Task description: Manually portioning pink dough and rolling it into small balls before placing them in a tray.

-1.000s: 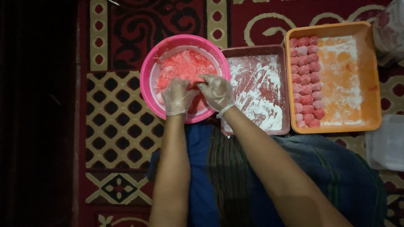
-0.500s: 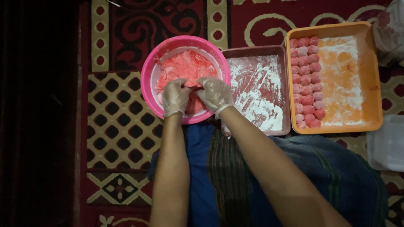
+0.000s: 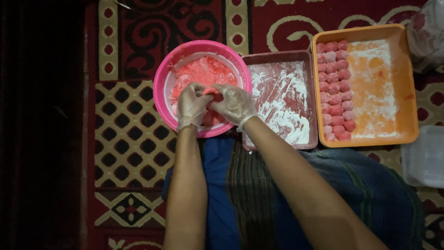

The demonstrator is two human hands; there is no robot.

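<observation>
Both gloved hands meet over the pink bowl [image 3: 202, 88], which sits on the patterned carpet [image 3: 125, 134] just in front of the person's lap, close enough that the arms reach it with bent elbows. The left hand [image 3: 192, 105] and right hand [image 3: 232, 103] face each other, fingers curled inward around a small piece of pink dough [image 3: 211, 90] pinched off from the mass of dough [image 3: 203, 74] filling the bowl. Each grip is nearly closed, fingertips touching the piece from opposite sides, as one would to press or round it; how much of the piece lies inside the palms is hard to tell, since the gloves cover it. The piece is held just above the rest of the dough, so crumbs fall back into the bowl. Touching the bowl on its right is a brown tray [image 3: 282, 99] dusted with white flour, likely kept near so shaped pieces can be coated at once. Just beside that stands an orange tray [image 3: 402, 83] with rows of finished pink balls [image 3: 335, 90] packed along its left side, leaving the floured right part bare. A pale container [image 3: 425, 155] lies at the right edge.
</observation>
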